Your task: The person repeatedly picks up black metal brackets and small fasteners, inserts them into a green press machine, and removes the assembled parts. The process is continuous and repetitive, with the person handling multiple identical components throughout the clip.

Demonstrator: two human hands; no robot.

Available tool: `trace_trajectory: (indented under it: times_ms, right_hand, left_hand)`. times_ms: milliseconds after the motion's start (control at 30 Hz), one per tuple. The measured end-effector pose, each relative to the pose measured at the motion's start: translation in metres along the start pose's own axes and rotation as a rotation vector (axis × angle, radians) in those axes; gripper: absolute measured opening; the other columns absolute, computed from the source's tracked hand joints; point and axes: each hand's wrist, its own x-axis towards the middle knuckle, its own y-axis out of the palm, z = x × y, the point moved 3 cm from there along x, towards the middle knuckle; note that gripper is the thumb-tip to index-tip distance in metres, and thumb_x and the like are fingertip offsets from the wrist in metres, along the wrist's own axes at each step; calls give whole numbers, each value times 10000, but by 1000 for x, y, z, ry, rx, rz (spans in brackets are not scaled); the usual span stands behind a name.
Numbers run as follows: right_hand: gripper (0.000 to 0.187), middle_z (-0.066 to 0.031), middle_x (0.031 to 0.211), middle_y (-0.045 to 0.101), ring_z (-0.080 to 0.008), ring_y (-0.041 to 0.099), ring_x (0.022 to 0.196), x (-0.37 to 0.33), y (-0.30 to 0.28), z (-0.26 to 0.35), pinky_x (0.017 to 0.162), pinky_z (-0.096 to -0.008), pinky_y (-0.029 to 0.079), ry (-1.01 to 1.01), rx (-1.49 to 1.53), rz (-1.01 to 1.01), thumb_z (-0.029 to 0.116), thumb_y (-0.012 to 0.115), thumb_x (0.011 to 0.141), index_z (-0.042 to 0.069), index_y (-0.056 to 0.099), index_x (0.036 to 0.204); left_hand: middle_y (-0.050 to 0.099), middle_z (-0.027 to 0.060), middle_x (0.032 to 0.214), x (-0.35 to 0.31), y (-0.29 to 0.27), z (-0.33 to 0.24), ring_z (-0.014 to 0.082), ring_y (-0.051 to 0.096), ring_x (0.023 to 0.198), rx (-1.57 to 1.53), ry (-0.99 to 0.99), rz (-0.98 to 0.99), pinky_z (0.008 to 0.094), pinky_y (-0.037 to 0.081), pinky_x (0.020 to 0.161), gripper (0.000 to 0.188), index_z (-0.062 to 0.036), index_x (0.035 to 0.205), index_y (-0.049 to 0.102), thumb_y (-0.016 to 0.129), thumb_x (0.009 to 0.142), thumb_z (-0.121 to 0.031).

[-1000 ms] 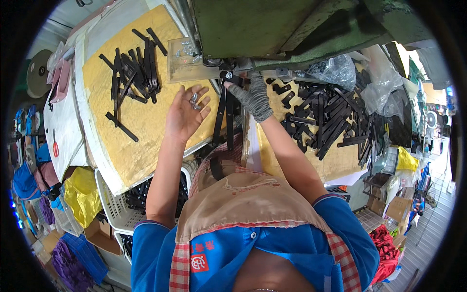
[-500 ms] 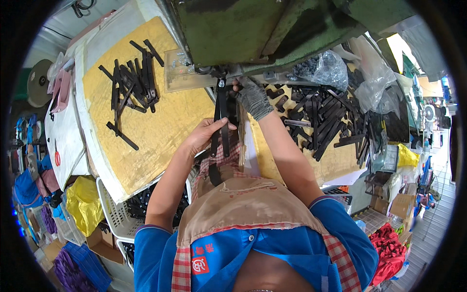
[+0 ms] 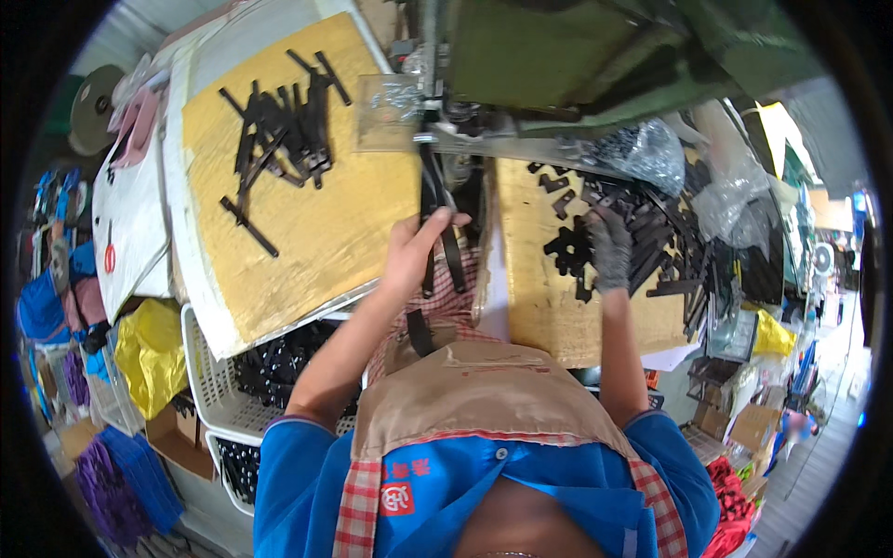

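Observation:
My bare left hand (image 3: pixel 420 244) is closed round a pair of long black metal strips (image 3: pixel 453 260), its thumb across them. Their upper ends lie at the machine head (image 3: pixel 437 116), and their lower ends spread apart below my fingers. My right hand (image 3: pixel 609 249), in a grey glove, is over the right board among small black brackets (image 3: pixel 569 249) and a heap of black strips (image 3: pixel 656 228). Its fingers point down into the parts and are smeared, so whether they grip a piece is unclear.
A yellow board (image 3: pixel 326 242) on the left bears a pile of black strips (image 3: pixel 284 130). A clear tray (image 3: pixel 386 112) of small fasteners sits by the machine. Under the green machine housing (image 3: pixel 633 65) lies a plastic bag (image 3: pixel 642 153). White baskets (image 3: pixel 209 372) of black parts stand lower left.
My right hand has left the machine head and moved right and nearer, to the brackets. My left hand still holds the strips. The whole view has shifted a little.

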Motion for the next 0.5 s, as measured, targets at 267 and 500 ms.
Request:
trace_trajectory:
  times_ms: [267, 500]
  right_hand:
    - [601, -255, 1322, 482, -428, 478, 1216, -48, -70, -45, 1036, -471, 399, -21, -997, -430, 484, 668, 861, 84, 569, 1299]
    - [368, -195, 1200, 527, -385, 527, 1120, -44, -60, -31, 965, -452, 432, -107, -815, -354, 293, 624, 929, 60, 622, 1214]
  left_hand:
    - [475, 109, 751, 23, -134, 73, 230, 472, 673, 689, 484, -658, 342, 398, 640, 315, 3, 1134, 665, 609, 936, -236]
    - [591, 209, 1100, 202, -249, -61, 396, 597, 1006, 1163, 527, -876, 460, 476, 846, 568, -68, 1256, 571, 606, 892, -502]
